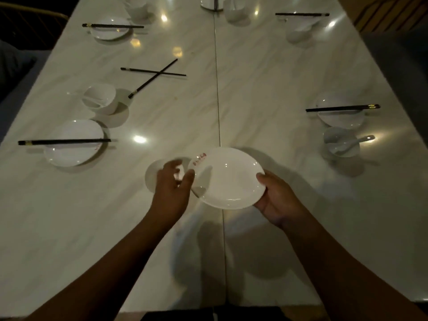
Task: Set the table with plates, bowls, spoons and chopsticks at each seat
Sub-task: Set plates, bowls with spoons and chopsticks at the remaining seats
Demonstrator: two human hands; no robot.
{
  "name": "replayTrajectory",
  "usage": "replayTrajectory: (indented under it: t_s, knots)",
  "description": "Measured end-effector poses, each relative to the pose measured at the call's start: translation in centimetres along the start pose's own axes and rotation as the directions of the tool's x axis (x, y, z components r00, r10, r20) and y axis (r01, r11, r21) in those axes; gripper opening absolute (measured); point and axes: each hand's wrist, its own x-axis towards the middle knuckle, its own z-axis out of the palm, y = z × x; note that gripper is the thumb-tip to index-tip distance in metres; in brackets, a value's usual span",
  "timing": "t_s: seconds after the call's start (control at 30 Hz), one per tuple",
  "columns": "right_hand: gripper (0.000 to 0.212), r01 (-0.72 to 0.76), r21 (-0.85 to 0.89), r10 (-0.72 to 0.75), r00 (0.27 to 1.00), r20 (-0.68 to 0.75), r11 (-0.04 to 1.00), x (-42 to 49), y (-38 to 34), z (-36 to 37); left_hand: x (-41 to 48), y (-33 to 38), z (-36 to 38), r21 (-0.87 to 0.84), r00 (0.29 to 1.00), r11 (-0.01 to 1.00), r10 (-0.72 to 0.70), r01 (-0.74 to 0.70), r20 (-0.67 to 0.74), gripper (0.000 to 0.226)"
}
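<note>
My right hand (276, 199) grips the near right rim of a white plate (228, 177) with a red mark, held above the table's middle. My left hand (172, 184) is blurred and curls around a white bowl (151, 173) just left of that plate. A loose pair of black chopsticks (152, 72) lies crossed further up the table. At the left seat sits a plate (71, 154) with chopsticks (63, 142) across it, and a bowl with a spoon (99, 99) stands behind. At the right seat are a plate (340, 118) with chopsticks (342, 108) and a bowl with a spoon (340, 142).
The white marble table (266, 77) has a seam running down its middle. Far seats hold a plate with chopsticks (110, 27) at left and another setting (301, 19) at right. More white bowls (234, 8) stand at the far end. Dark seating borders both sides.
</note>
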Motion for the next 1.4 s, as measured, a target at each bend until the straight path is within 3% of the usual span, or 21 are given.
replayTrajectory:
  t_s: [0.07,0.1,0.17,0.27,0.37,0.5,0.7,0.8,1.03,1.4]
  knots:
    - [0.035,-0.030,0.020,0.030,1.000,0.000,0.999,-0.7,1.4,-1.2,-2.0,-0.7,1.7,-0.325,0.928,0.877,-0.287,0.354,0.238,0.040]
    - [0.037,-0.049,0.014,0.049,0.999,0.007,0.999,-1.1,2.2,-1.6,-2.9,-1.1,2.4,-0.424,0.875,0.775,-0.341,0.469,0.345,0.037]
    - [0.039,-0.098,-0.050,0.099,0.995,0.019,0.994,-1.9,3.6,-2.4,-4.0,-1.8,3.1,-0.512,0.848,0.680,-0.365,0.525,0.385,0.027]
    - [0.029,-0.129,-0.242,0.137,0.990,0.018,0.962,-2.5,4.3,-3.6,-4.2,-3.4,2.9,-0.505,0.860,0.701,-0.350,0.504,0.371,0.030]
    - [0.023,-0.110,-0.466,0.119,0.993,-0.008,0.878,-2.2,3.9,-4.7,-4.2,-5.1,2.1,-0.305,0.849,0.819,-0.360,0.487,0.388,0.037]
    - [0.023,-0.131,-0.657,0.145,0.989,-0.033,0.742,-2.1,4.6,-5.3,-4.3,-6.6,2.7,-0.079,0.891,0.917,-0.354,0.390,0.285,0.037]
    - [0.021,-0.125,-0.676,0.077,0.992,-0.101,0.726,-1.8,7.2,-6.0,-4.6,-9.2,3.9,0.111,0.936,0.939,-0.337,0.326,0.101,0.031]
    - [0.020,-0.104,-0.745,0.022,0.993,-0.119,0.659,-1.8,7.9,-6.8,-4.6,-9.9,4.2,0.179,0.937,0.927,-0.344,0.329,0.061,0.025]
    - [0.015,-0.074,-0.783,-0.071,0.986,-0.150,0.617,-1.6,8.3,-7.4,-4.3,-10.0,4.1,0.273,0.959,0.926,-0.282,0.262,0.039,0.027]
    - [0.017,-0.046,-0.788,-0.140,0.976,-0.166,0.614,-0.1,7.5,-6.2,-3.1,-9.3,3.8,0.273,0.979,0.945,-0.198,0.179,0.046,0.040]
